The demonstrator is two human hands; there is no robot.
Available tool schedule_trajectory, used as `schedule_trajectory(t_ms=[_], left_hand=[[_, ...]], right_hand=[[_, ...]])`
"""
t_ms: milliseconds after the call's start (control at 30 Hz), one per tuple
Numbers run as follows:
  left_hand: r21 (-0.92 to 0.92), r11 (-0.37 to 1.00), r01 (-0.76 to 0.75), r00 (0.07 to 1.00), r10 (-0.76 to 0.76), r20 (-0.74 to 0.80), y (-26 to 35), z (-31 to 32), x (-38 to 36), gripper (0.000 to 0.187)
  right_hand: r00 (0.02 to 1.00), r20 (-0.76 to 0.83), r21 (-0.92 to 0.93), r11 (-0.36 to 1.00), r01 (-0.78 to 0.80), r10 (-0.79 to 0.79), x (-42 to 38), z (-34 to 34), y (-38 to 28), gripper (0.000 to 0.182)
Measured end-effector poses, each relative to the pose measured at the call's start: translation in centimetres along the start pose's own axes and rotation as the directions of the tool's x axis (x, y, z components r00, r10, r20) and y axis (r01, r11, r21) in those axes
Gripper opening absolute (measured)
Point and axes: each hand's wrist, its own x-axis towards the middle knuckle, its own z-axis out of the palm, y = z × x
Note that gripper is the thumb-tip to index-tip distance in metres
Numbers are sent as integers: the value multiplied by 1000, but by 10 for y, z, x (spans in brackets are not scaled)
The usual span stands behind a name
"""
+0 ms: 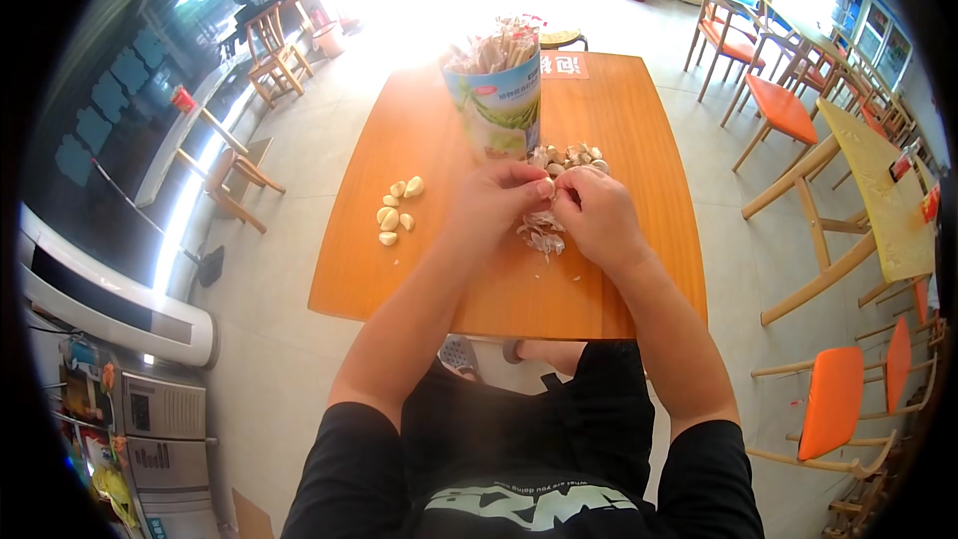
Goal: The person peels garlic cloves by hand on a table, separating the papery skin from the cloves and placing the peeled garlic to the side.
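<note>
My left hand (496, 198) and my right hand (597, 208) meet over the middle of the wooden table (399, 279), fingers pinched round one garlic clove (548, 186). Thin peelings (542, 234) lie just below my fingertips. Unpeeled garlic cloves (577, 156) form a pile right behind my hands. Several peeled, pale cloves (389, 219) are spread on the left part of the table. A tall printed tub (496, 110) stands behind my left hand, filled with thin wrapped sticks (499, 45).
A red-and-white sign (566, 65) lies at the table's far edge, with a round stool (562, 38) beyond. Orange-seated chairs (781, 108) and a yellowish table (878, 190) stand to the right. Wooden chairs (274, 50) are at the left, near a white air conditioner (120, 299).
</note>
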Motion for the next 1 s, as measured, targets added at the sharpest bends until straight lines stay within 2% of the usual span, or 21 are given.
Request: schedule_trajectory(t_ms=[200,267,600,767,933,1000], left_hand=[[-29,999,-43,999,42,-29,-2,-3,1,17],[-39,998,-45,999,44,-18,-3,-3,1,16],[-9,1000,-28,1000,28,-15,1,1,-1,18],[44,999,-3,1000,2,14,5,1,-3,18],[-217,970,105,993,-90,77,14,-2,-2,23],[-262,959,109,993,-92,78,11,-6,1,23]], right_hand=[[999,-13,98,995,-32,33,1,1,-3,7],[1000,-16,66,998,15,-14,1,1,-1,7],[998,-56,-2,1000,-14,14,1,4,-2,6],[985,-145,-31,994,-100,95,6,-4,1,7],[984,-92,-151,974,-166,154,5,-9,3,9],[983,-63,-206,961,-183,174,5,-10,2,10]])
